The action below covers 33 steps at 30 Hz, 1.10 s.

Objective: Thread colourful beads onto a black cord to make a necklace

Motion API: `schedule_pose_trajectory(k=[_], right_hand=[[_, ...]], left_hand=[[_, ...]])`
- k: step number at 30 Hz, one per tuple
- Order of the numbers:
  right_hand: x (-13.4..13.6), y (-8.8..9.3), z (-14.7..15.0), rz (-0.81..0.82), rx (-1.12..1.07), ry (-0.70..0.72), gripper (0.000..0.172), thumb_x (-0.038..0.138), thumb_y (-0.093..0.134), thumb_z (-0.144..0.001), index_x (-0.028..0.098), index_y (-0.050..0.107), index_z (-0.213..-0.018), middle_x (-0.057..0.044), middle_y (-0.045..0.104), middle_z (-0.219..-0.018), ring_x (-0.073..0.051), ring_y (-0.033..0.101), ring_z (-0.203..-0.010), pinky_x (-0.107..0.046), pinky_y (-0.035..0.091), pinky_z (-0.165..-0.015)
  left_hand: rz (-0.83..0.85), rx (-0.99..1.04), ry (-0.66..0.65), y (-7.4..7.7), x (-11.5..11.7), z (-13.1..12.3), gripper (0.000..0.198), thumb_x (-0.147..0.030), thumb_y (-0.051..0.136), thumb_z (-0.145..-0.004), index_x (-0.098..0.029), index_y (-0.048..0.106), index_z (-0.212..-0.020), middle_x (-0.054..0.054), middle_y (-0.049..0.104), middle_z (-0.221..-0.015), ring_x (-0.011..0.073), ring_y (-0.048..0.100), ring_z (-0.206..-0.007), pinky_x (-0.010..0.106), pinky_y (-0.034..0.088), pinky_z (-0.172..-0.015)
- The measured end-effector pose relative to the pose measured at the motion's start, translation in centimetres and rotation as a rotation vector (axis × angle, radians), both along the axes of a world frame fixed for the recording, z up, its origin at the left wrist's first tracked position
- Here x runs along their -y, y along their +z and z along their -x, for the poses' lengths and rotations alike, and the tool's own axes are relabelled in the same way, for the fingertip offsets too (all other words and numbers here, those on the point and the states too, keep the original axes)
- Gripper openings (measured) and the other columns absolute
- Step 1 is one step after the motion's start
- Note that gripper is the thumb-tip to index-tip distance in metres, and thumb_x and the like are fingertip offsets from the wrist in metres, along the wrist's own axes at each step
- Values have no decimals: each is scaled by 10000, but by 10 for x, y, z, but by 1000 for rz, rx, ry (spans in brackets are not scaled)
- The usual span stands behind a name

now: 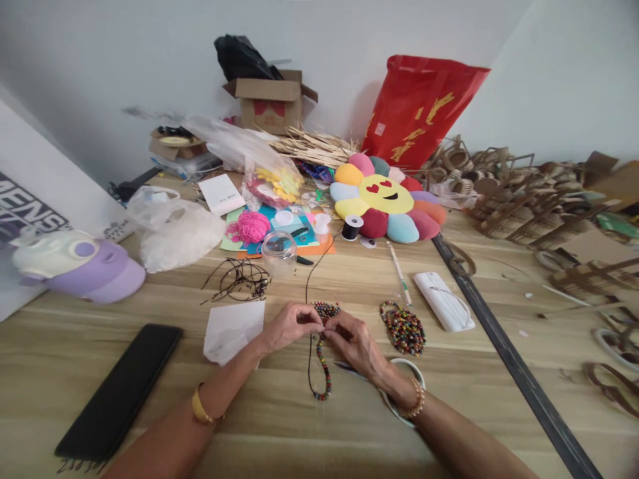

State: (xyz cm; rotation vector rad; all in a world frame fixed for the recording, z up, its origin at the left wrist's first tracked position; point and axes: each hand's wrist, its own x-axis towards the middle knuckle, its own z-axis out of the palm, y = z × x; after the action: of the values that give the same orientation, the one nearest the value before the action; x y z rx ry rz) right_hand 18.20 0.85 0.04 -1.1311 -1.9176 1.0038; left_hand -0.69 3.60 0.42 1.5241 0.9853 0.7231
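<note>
Two hands [294, 326] [355, 339] pinch beaded cord [327, 372]; cluttered wood-grain table [269, 426]; pale wall [339, 40] behind

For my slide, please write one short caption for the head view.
Two hands meet at a multicoloured bead strand and black cord, on a wood-grain tabletop.

Big capitals jumped out first: "MENS" ran across a dark band on the white panel [50, 163] at far left, and beneath it came a smaller line, only "TECH" coming through! Over to the red bag [424, 110], where bold gold characters blazed down the front, too blurred to read. The white card [222, 194] carried tiny print, illegible; the cardboard box [272, 103] bore red printing, and that beat the eye too!
</note>
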Motion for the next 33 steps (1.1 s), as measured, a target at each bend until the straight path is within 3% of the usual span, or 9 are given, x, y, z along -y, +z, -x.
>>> schedule_pose_trajectory(k=[6, 14, 20, 26, 33], right_hand=[[-2, 2, -2, -19, 9, -2, 130, 233, 544, -868, 161, 613, -784, -26, 584, -739, -135, 522, -661, -236, 402, -607], [-3, 5, 0, 122, -110, -98, 129, 244, 562, -835, 151, 587, -748, 7, 539, -645, -110, 458, -577, -210, 366, -532], [-5, 3, -1, 136, -151, -116, 111, 232, 551, -825, 152, 565, -748, 21, 497, -630, -100, 433, -562, -208, 348, -524], [-7, -2, 1, 338, -321, -109, 156, 301, 568, -807, 163, 534, -743, 46, 476, -562, -79, 442, -453, -196, 331, -447], [-8, -6, 2, 352, -352, -91, 149, 299, 583, -794, 150, 578, -799, 41, 512, -553, -82, 456, -456, -201, 347, -462]], left_hand=[[46, 4, 36, -2, -4, 2, 156, -272, 695, -700, -117, 685, -679, 23, 663, -642, 129, 563, -611, 223, 425, -604], [62, 16, 303, -3, -7, 2, 188, -309, 693, -678, -123, 664, -675, 8, 644, -611, 120, 543, -575, 211, 413, -565], [-49, -106, 403, -5, -6, 2, 214, -341, 668, -702, -128, 669, -689, 18, 654, -639, 129, 552, -578, 213, 414, -553], [-216, -317, 306, -1, -4, 1, 114, -222, 616, -746, -137, 689, -725, 30, 661, -660, 137, 574, -572, 223, 439, -559], [-539, -608, 205, -5, 1, -2, 100, -97, 604, -757, -160, 681, -745, 34, 660, -728, 159, 618, -660, 249, 482, -643]])
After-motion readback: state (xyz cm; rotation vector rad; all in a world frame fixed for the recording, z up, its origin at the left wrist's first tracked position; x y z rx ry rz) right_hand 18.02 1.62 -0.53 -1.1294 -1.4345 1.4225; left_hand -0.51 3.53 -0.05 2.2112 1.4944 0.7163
